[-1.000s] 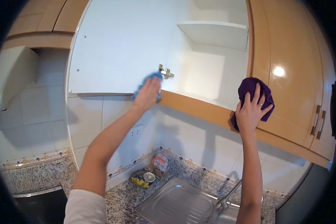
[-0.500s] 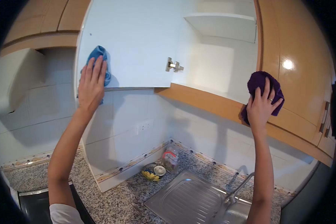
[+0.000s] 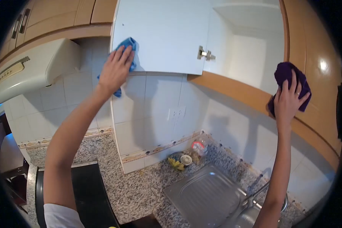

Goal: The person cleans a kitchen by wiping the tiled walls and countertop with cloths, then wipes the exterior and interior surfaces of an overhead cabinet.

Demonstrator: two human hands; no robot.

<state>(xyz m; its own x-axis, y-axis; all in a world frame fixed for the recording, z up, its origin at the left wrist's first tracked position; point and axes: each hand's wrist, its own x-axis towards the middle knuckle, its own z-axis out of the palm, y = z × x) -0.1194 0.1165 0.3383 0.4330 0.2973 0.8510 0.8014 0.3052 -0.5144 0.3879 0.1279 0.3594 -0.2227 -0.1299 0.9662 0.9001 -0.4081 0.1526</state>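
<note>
My left hand (image 3: 117,70) presses a blue cloth (image 3: 130,42) against the white inner face of the open cabinet door (image 3: 163,36), at its lower left corner. Part of that cloth hangs below the door's bottom edge. On the right, my right hand (image 3: 287,100) grips a bunched purple cloth (image 3: 283,72), fingers spread over it. It rests against the wooden front at the right side of the cabinet opening, just above the lower rail (image 3: 231,87). The white cabinet interior (image 3: 249,57) shows a shelf near the top.
Below lies a granite counter (image 3: 133,190) with a steel sink drainer (image 3: 209,193) and a faucet (image 3: 254,193) partly behind my right arm. A plastic jar (image 3: 199,147), a small white bowl (image 3: 186,159) and a yellow flower (image 3: 176,164) stand in the corner. A range hood (image 3: 45,68) is at left.
The view has turned left, so everything sits further right. My left hand and the blue cloth have shifted slightly toward the door's lower left corner. My right hand stays at about the same spot.
</note>
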